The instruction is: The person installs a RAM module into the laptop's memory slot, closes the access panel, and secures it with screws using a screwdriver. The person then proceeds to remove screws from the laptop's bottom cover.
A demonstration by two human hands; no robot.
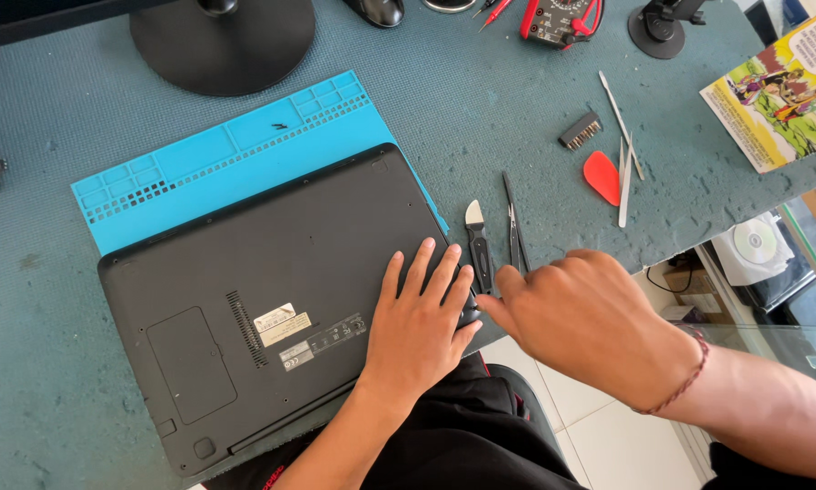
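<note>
A matte black laptop (272, 299) lies base-up on a ribbed blue silicone mat (217, 154). The left hand (417, 327) presses flat, fingers spread, on its 3 o'clock corner. The right hand (589, 318), fingers curled loosely and holding nothing, touches that edge. Metal tweezers (515, 227) lie at 1 o'clock on open felt.

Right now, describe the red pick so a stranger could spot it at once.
Start at the black laptop lying bottom-up on the blue mat, then look right across the grey-green table. The red pick lies beside thin pale pry sticks, below a dark bit holder. It alone is red and teardrop-shaped.
</note>
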